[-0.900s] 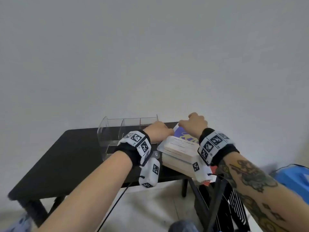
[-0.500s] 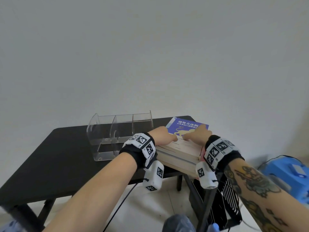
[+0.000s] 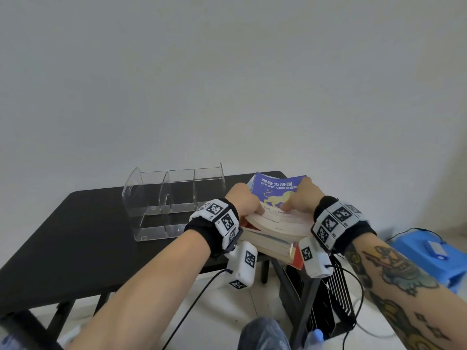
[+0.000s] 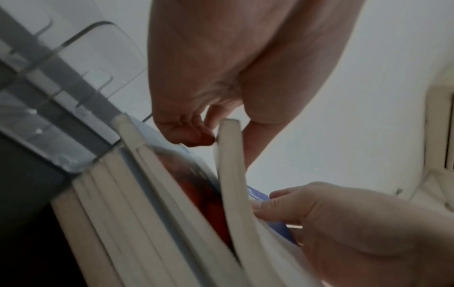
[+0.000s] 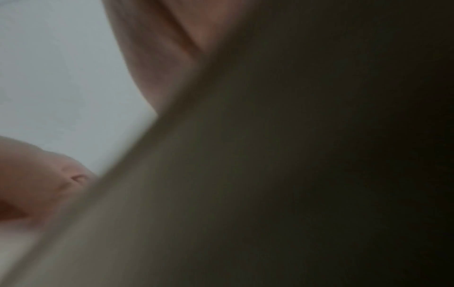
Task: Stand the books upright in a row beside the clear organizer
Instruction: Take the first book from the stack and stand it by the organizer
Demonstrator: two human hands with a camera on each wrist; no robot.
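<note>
A blue book [image 3: 276, 190] with a yellow lion on its cover tops a stack of books [image 3: 270, 245] at the right end of the black table [image 3: 75, 236]. It is tilted up off the stack; a red cover [image 4: 211, 205] shows in the gap below. My left hand [image 3: 242, 200] grips its left edge and my right hand [image 3: 303, 198] grips its right edge, thumb on the cover. The clear organizer [image 3: 174, 198] stands empty just left of the stack. In the right wrist view the book's page block [image 5: 270, 174] fills most of the blurred picture.
A white wall rises close behind the table. Right of the table stands a blue plastic stool [image 3: 429, 253] with a small blue device on it. A black wire rack [image 3: 336, 299] and cables sit on the floor under the table's right end.
Both hands moved from the stack's far edge to the blue book's sides. The book has tilted up off the stack.
</note>
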